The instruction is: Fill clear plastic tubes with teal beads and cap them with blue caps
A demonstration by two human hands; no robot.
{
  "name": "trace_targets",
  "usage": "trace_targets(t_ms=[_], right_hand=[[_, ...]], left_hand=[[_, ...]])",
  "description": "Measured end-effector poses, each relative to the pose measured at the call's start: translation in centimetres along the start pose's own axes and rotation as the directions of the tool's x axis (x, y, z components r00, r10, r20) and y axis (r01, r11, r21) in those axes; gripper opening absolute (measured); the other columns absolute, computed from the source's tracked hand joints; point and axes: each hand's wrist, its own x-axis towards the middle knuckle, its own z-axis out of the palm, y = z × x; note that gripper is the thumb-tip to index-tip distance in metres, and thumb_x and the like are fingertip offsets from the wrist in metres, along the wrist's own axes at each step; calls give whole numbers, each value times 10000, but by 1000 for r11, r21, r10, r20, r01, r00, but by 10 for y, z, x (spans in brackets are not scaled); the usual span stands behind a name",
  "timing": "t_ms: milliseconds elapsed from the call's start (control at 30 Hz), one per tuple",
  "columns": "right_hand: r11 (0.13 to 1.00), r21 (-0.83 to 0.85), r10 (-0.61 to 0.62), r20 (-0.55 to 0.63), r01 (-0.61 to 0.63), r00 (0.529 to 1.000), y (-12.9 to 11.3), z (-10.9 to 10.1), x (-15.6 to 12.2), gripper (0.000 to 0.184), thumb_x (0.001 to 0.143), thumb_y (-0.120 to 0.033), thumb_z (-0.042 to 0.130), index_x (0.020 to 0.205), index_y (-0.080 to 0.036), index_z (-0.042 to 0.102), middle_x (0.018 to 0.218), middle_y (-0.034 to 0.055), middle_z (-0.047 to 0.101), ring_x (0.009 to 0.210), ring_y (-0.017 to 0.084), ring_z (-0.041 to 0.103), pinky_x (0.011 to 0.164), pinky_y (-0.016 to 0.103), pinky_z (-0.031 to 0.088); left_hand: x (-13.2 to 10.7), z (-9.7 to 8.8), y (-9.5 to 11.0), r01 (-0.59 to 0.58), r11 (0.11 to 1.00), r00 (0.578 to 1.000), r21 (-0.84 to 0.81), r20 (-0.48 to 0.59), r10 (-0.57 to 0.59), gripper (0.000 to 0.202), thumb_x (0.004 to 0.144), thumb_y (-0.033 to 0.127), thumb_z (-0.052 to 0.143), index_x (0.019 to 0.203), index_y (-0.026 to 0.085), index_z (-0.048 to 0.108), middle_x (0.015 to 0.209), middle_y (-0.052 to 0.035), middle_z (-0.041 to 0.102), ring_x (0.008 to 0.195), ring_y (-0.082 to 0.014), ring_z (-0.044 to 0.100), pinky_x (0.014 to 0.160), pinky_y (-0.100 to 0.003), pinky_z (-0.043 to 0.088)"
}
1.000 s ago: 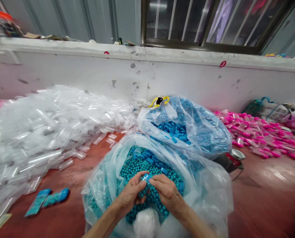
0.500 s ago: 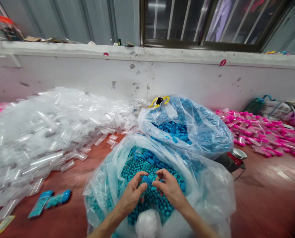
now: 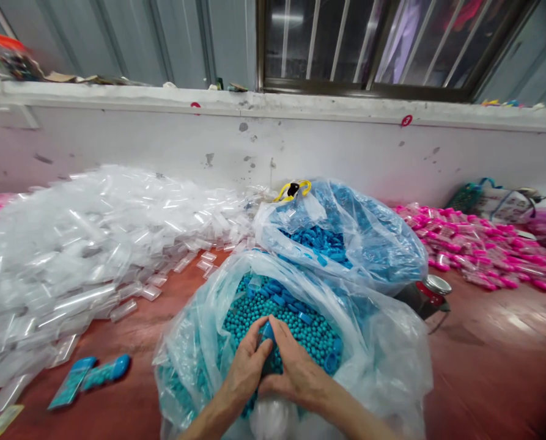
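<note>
My left hand [image 3: 247,363] is closed round a small clear plastic container with a blue cap [image 3: 268,332]. My right hand [image 3: 293,363] is wrapped against the other side, its fingertips pressed to the cap. Most of the container's body is hidden between the palms. Beneath both hands lie many small teal beads [image 3: 313,339] in an open clear plastic bag [image 3: 199,311]. Several blue caps [image 3: 279,293] rest on the beads toward the far side. A whitish rounded bundle [image 3: 273,418] sits just below my wrists.
Clear plastic tubes [image 3: 93,244] are heaped on the left. Two bead-filled containers [image 3: 77,379] lie on the red surface [image 3: 130,409]. Behind stands a bag of blue caps [image 3: 378,244] with yellow-handled scissors [image 3: 293,190]. Pink-capped pieces [image 3: 474,244] and a metal-lidded jar [image 3: 436,284] are right.
My right hand has moved left and closed in on the container, its fingers now meeting the left hand's at the cap. The view has shifted slightly.
</note>
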Motion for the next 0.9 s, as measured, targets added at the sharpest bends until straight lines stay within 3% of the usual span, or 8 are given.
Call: trace_targets(t_ms=[100,233,333,467,567,667,733,900], right_hand=[[997,-73,15,-27,-17,1000,-2,11,0,1013,531,-281,727,1365,-69,193,1343,214,321,1230,309,334,975,423,337],[993,-117,-34,-208,10,978,-7,20,-1,694,626,-228,583,1266,-101,346,1173,169,482,1068,276,495,883,413,417],[990,-130,-81,-254,49,964,-2,28,-4,695,608,-229,580,1249,-93,346,1151,174,492,1045,283,511,872,411,426],[987,-157,-65,-286,20,956,7,39,-8,772,605,-274,625,1287,-100,309,1265,210,407,1168,335,410,929,441,377],[991,-130,-9,-190,-16,982,0,40,-6,812,641,-265,613,1344,-122,231,1307,194,373,1176,307,411,917,416,392],[992,-116,-41,15,42,999,-11,29,-1,916,635,-296,647,1384,-147,142,1386,171,272,1183,282,407,910,382,401],[987,-137,-71,65,80,995,-11,17,2,810,682,-332,632,1365,-175,226,1371,134,322,1174,258,422,918,351,391],[867,-476,106,-114,-148,988,13,-23,10,212,861,-229,416,988,-184,579,977,68,614,933,203,576,798,291,418]], left_hand=[[-1,2,1,-31,997,999,-71,27,33,413,719,370,540,1081,180,477,984,-36,597,945,-195,533,837,-291,403],[-4,7,2,17,992,1000,-126,9,-16,309,729,392,530,960,191,490,738,28,583,654,-122,532,649,-230,418],[-7,10,4,34,993,999,-116,-38,-39,273,721,391,538,904,195,485,603,64,513,533,-91,464,540,-195,371],[-8,13,3,-6,1000,998,20,-58,7,225,733,367,509,873,194,478,596,60,500,546,-105,464,537,-202,374],[-7,6,4,-69,977,995,201,-61,82,168,757,321,458,871,201,494,688,27,554,643,-137,517,636,-234,418],[-12,-23,8,-111,901,991,420,-25,134,199,769,309,436,924,214,517,740,4,595,687,-164,546,689,-264,432],[-22,-55,12,-81,814,992,575,-35,123,278,774,351,433,1009,226,512,760,-7,625,682,-182,565,676,-281,440],[-54,-135,26,212,371,917,904,-315,244,323,757,340,411,1026,232,553,909,-64,668,805,-255,609,723,-350,441]])
